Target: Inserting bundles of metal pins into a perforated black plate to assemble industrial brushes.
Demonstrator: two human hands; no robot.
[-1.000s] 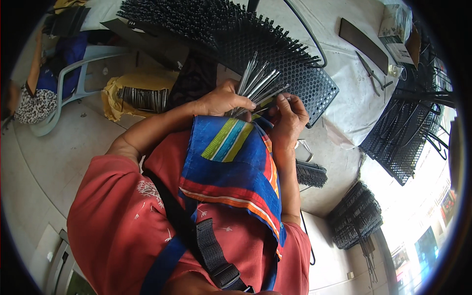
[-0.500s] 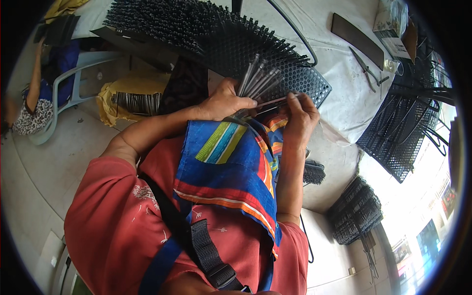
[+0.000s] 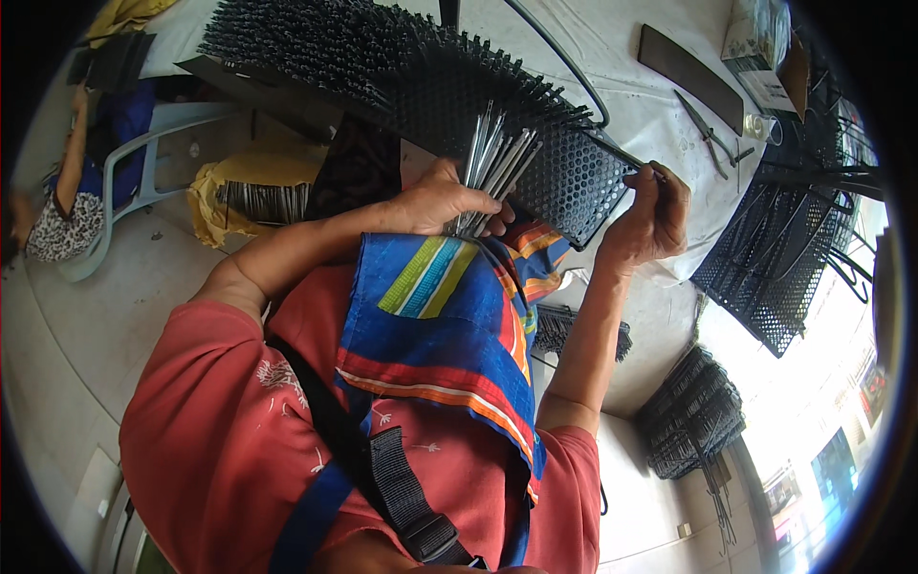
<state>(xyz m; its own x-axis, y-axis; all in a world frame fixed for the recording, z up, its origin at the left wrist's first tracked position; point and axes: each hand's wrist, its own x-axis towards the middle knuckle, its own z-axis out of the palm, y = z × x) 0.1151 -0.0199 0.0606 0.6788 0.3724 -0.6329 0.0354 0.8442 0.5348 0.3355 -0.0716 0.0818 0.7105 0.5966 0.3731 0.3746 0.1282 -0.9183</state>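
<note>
Metal rods [image 3: 495, 165], a fanned grey bundle, sit at the upper middle of the frame, clamped in the left hand [image 3: 442, 199], whose grip is closed around their lower ends just in front of a black perforated panel [image 3: 564, 172] bristling with inserted pins. To the right, the right hand [image 3: 652, 218] pinches a single thin rod [image 3: 622, 155] between thumb and fingertips, its tip lying against the panel's right edge. Below the hands hangs a blue cloth [image 3: 449, 325] with yellow, green and orange stripes. On the white-covered desk [image 3: 631, 86] at upper right stands a small cardboard box [image 3: 760, 53] with a pale printed face, beside a flat dark bar [image 3: 690, 65] and pliers [image 3: 706, 134]. At middle left, a crumpled yellow bag [image 3: 251, 191] holds more grey rods.
</note>
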